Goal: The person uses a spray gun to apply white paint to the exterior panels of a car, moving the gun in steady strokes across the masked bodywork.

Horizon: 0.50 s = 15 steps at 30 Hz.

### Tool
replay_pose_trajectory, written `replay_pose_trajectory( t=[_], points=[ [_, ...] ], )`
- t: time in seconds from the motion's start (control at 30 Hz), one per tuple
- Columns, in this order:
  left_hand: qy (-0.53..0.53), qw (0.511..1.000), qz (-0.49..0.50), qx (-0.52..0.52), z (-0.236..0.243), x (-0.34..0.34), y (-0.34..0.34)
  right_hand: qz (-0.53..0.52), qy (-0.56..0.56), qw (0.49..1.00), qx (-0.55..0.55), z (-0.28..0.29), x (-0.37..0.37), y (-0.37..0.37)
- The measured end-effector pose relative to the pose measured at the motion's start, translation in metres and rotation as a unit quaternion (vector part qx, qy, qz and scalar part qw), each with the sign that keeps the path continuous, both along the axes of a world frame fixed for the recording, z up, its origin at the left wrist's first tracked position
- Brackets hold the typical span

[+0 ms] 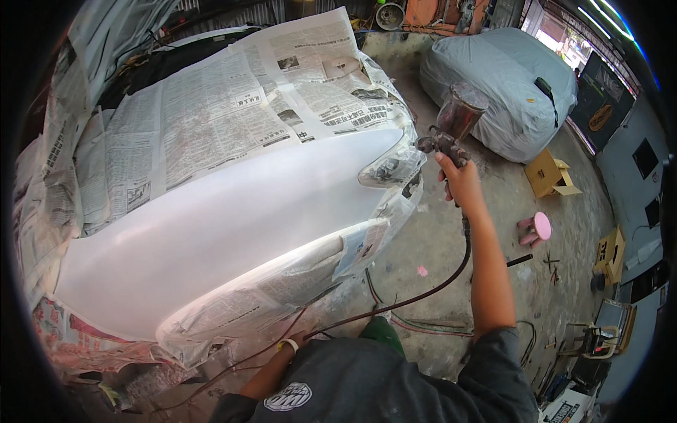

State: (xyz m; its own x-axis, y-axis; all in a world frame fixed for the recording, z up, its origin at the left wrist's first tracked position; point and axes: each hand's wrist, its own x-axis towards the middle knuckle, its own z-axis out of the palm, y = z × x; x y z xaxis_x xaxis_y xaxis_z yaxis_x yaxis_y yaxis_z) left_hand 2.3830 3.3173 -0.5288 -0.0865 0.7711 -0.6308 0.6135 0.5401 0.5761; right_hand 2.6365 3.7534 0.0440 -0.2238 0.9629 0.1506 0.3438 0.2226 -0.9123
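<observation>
My right hand (462, 181) is wrapped around the grip of a paint spray gun (446, 146), held up to the right of a car's front corner. A cup (464, 109) with reddish-brown staining sits on top of the gun. From its grip a dark air hose (423, 294) curves down and left to my left hand (299, 338), low by my body. That hand appears closed on the hose, though its fingers are mostly hidden. The gun points left toward the car's pale, whitish fender panel (233, 211). Newspaper masking (211, 113) surrounds the panel, and the headlight (389, 168) is covered too.
A car under a grey cover (501, 92) stands beyond on the right. On the concrete floor are an open cardboard box (546, 173), a pink stool (539, 227) and more hoses (423, 327). Clutter, including a second box (608, 255), lines the right wall.
</observation>
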Motion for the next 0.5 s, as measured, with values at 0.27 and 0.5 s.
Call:
replay_pose_trajectory(
  t=[0.27, 0.5],
  points=[
    [-0.073, 0.995, -0.013, 0.061, 0.019, 0.003, 0.009, -0.002, 0.002, 1.000, -0.010, 0.024, -0.008, 0.045],
    [-0.069, 0.993, -0.044, 0.086, 0.070, 0.011, 0.015, 0.038, -0.071, 0.996, -0.025, 0.046, -0.023, 0.062]
  ],
)
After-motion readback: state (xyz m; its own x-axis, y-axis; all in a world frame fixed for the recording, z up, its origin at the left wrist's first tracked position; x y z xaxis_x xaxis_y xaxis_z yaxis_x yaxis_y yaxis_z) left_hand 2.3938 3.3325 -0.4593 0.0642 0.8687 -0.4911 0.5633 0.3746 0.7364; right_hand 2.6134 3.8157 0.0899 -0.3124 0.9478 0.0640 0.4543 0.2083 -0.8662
